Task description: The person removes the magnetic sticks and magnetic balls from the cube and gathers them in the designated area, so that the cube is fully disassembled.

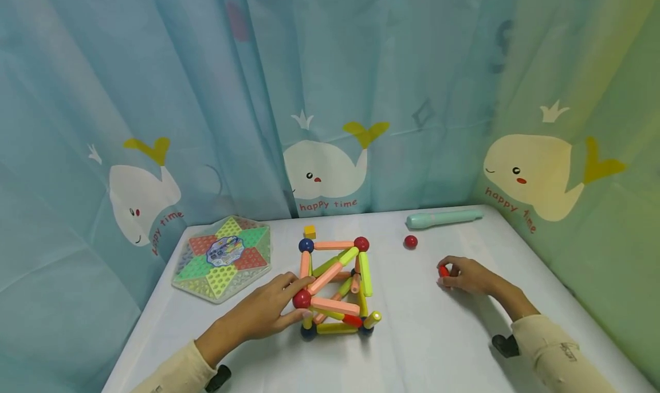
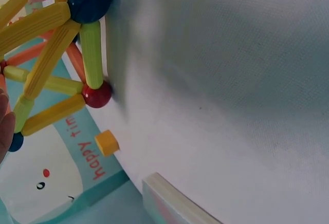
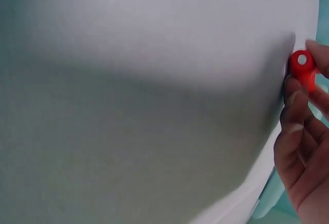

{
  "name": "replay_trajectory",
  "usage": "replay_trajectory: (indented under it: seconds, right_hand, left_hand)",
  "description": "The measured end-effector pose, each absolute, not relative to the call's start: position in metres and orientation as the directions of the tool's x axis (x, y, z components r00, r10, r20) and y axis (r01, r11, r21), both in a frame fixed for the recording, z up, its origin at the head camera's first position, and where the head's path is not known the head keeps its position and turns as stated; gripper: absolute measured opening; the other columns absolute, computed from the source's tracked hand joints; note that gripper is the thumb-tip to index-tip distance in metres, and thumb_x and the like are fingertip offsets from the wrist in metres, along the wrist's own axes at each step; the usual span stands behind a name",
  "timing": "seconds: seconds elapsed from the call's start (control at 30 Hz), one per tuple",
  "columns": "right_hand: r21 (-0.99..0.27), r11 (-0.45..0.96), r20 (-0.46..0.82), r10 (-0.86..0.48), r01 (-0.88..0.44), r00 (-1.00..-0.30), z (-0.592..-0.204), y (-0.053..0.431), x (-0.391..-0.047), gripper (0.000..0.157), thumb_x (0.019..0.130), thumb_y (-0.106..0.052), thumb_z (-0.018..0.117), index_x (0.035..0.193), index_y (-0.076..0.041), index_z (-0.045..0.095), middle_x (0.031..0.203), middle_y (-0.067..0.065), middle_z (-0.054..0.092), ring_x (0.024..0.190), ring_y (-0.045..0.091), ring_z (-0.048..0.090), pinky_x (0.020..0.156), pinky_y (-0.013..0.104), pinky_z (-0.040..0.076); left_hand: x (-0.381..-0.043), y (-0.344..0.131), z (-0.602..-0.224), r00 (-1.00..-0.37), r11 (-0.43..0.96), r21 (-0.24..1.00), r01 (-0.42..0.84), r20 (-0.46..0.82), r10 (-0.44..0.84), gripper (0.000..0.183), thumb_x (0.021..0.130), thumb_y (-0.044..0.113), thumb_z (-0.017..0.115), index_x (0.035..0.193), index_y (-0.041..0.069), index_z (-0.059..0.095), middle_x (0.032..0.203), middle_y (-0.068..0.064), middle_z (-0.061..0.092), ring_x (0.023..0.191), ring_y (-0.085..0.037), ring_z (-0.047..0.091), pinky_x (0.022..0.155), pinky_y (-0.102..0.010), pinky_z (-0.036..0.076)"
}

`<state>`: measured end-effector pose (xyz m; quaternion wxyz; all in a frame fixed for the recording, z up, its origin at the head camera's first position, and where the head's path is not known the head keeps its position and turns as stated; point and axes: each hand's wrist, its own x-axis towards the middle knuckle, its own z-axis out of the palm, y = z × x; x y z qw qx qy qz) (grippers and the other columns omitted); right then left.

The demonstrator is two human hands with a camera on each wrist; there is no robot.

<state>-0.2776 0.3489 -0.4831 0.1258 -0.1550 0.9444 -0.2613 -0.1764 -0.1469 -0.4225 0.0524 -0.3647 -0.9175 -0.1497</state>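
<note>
A box-like frame of magnetic building sticks and balls (image 1: 335, 307) stands on the table, with orange, yellow and green sticks joined by red and blue balls. My left hand (image 1: 263, 310) holds it at its near-left upper red ball (image 1: 302, 299), index finger above and thumb below. In the left wrist view only fingertips (image 2: 6, 126) show at the edge, beside the sticks. Over to the right, my right hand (image 1: 466, 275) pinches a small red piece (image 3: 303, 69) between thumb and fingers. The right wrist view shows a round hole in that piece's end.
A hexagonal Chinese checkers box (image 1: 222, 258) lies on the left. Behind the frame sits a small yellow cube (image 1: 309, 231). A loose red ball (image 1: 410, 242) and a teal pen-like tube (image 1: 444, 218) are at the back right. Curtains (image 1: 330, 95) hang along the table's far edge.
</note>
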Motion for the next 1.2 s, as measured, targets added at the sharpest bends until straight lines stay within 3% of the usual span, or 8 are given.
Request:
replay_trajectory:
  seconds: [0.23,0.43,0.63,0.9,1.2]
  right_hand:
    - [-0.57,0.79,-0.218,-0.409,-0.224,-0.886,-0.482,0.352,-0.285,0.06,0.079,-0.028,0.086,0.126,-0.002,0.059,0.091,0.006,0.058,0.082,0.019,0.053,0.068,0.031,0.046]
    - [-0.569,0.794,-0.225,-0.401,-0.214,-0.888,-0.482,0.351,-0.29,0.057,0.079,-0.028,0.086,0.121,0.0,0.059,0.09,0.006,0.059,0.081,0.019,0.054,0.069,0.031,0.046]
    - [-0.547,0.804,-0.191,-0.391,-0.233,-0.9,-0.482,0.349,-0.294,0.066,0.078,-0.03,0.086,0.128,0.001,0.057,0.088,0.005,0.059,0.078,0.018,0.052,0.067,0.031,0.044]
    - [-0.562,0.786,-0.18,-0.419,-0.257,-0.89,-0.479,0.347,-0.291,0.058,0.078,-0.023,0.086,0.124,0.0,0.06,0.09,0.007,0.061,0.079,0.019,0.054,0.067,0.03,0.046]
    - [-0.583,0.771,-0.181,-0.431,-0.257,-0.884,-0.486,0.347,-0.292,0.062,0.077,-0.025,0.087,0.127,-0.002,0.059,0.087,0.005,0.058,0.079,0.018,0.052,0.065,0.028,0.044]
  left_hand:
    - [-0.176,-0.147,-0.424,-0.73,0.689,0.241,0.684,0.21,0.65,0.063,0.1,0.057,0.05,0.152,0.021,0.044,0.12,0.005,0.054,0.097,-0.004,0.051,0.08,-0.024,0.051]
    - [-0.176,-0.147,-0.424,-0.739,0.698,0.245,0.673,0.186,0.648,0.063,0.101,0.058,0.048,0.152,0.021,0.043,0.121,0.005,0.054,0.097,-0.004,0.05,0.081,-0.024,0.051]
    - [-0.176,-0.147,-0.424,-0.741,0.703,0.235,0.671,0.187,0.645,0.064,0.101,0.059,0.047,0.152,0.021,0.042,0.12,0.004,0.054,0.096,-0.004,0.05,0.081,-0.024,0.051]
    - [-0.175,-0.148,-0.425,-0.723,0.691,0.214,0.69,0.223,0.654,0.063,0.101,0.055,0.05,0.152,0.02,0.042,0.12,0.003,0.054,0.096,-0.005,0.051,0.081,-0.025,0.051]
    - [-0.175,-0.147,-0.424,-0.728,0.694,0.219,0.686,0.209,0.653,0.064,0.101,0.056,0.049,0.152,0.018,0.042,0.119,0.003,0.054,0.095,-0.005,0.05,0.081,-0.024,0.051]
